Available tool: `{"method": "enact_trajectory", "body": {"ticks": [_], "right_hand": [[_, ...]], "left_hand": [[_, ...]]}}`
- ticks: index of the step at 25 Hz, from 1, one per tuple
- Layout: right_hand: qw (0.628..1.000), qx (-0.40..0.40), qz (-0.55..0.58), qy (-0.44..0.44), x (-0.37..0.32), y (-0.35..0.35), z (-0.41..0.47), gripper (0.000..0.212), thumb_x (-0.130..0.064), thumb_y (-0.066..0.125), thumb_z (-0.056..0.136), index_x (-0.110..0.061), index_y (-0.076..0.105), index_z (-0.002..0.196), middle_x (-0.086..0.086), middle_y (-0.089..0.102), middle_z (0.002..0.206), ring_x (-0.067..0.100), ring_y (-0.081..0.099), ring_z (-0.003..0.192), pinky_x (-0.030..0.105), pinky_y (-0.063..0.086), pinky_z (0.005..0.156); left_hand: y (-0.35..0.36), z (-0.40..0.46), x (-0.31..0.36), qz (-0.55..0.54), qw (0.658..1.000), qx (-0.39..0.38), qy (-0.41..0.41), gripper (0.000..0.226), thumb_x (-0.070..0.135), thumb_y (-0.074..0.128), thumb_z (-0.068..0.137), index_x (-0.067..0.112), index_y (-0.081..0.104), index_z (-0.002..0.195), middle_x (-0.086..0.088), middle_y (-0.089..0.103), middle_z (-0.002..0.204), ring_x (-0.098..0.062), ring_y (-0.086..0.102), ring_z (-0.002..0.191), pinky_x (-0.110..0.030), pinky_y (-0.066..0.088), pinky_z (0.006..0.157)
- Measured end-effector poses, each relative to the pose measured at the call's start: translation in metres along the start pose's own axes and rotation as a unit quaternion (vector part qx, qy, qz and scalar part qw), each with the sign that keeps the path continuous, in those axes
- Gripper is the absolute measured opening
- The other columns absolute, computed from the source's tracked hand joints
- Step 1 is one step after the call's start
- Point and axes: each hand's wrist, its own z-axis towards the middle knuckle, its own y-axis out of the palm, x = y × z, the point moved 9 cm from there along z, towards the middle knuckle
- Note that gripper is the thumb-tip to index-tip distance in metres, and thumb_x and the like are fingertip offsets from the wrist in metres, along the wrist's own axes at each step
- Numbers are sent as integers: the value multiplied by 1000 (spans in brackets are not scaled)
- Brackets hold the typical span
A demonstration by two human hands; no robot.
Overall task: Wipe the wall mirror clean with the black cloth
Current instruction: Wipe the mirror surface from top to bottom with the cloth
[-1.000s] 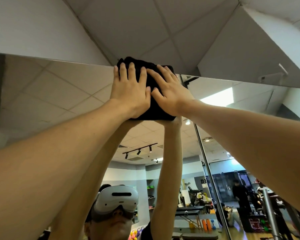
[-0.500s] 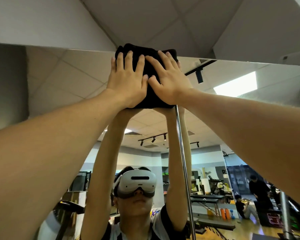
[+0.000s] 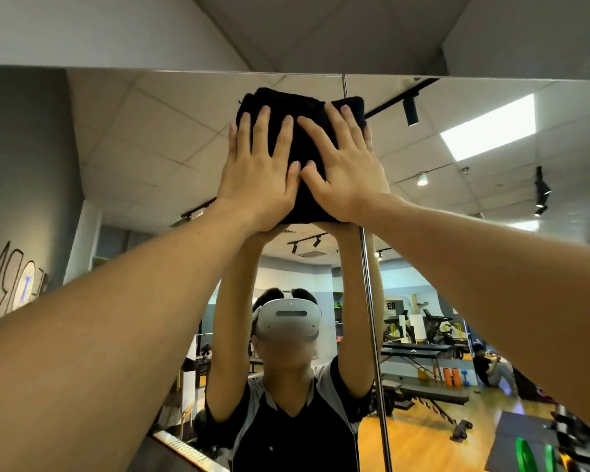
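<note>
2 bare forearms are reaching in from the lower left and lower right of the frame and meeting at upper centre. The left hand (image 3: 258, 175) is lying flat with its fingers straight and spread, pressing the black cloth (image 3: 304, 144) against the wall mirror (image 3: 133, 137); it is not curling round anything. The right hand (image 3: 344, 172) is doing the same just beside it, fingers extended and fanned across the right half of the cloth, the 2 thumbs almost touching at the middle. The cloth is sitting folded into a thick pad in the upper centre of the frame, a little below the mirror's top edge, and it is straddling the thin vertical seam (image 3: 372, 335) where 2 mirror panels are joining. Below the hands, the glass is reflecting the person with arms raised, wearing a white headset (image 3: 288, 320) and a dark shirt with grey shoulders. Farther back in the reflection, at lower right, a gym floor is showing with black benches (image 3: 419, 391), orange rollers (image 3: 452, 378) and a seated person (image 3: 491, 367). Large outlined lettering (image 3: 11, 284) is running along the grey wall at the left edge, mirrored and cut off, so it is not reading clearly; a small reversed mark beside the seam at centre right is too small to make out. Black track lights (image 3: 410, 109) and a bright ceiling panel (image 3: 489, 127) are appearing at upper right.
</note>
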Motion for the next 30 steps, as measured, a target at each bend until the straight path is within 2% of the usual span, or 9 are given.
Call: {"method": "enact_trajectory", "body": {"ticks": [10,13,21,30], "right_hand": [[999,2,-19,36,-40,12,-22,76,-55,25,90,-38,20,163,6,5,174,26,-7,160,55,-4,128],[999,-1,-16,35,-66,23,-23,76,-54,25,89,-37,19,163,7,4,174,27,-8,160,53,-8,128],[1000,24,-15,12,-131,47,-13,76,-53,29,89,-34,26,162,12,10,173,32,-1,160,57,-2,128],[999,32,-18,3,-242,89,16,76,-54,28,89,-31,28,162,15,13,172,35,2,160,58,0,127]], "left_hand": [[-6,-35,-23,8,999,-22,26,76,47,11,95,10,9,162,-25,5,167,-44,3,155,-55,1,127],[-8,-48,-48,7,999,-29,25,76,47,11,95,11,9,162,-24,4,168,-43,3,155,-55,1,127],[-17,-78,-112,10,999,-31,7,75,47,15,96,12,9,163,-23,4,168,-42,2,156,-54,3,127],[-31,-111,-229,15,999,-42,7,74,48,15,98,13,8,163,-23,3,169,-41,2,156,-53,1,128]]}}
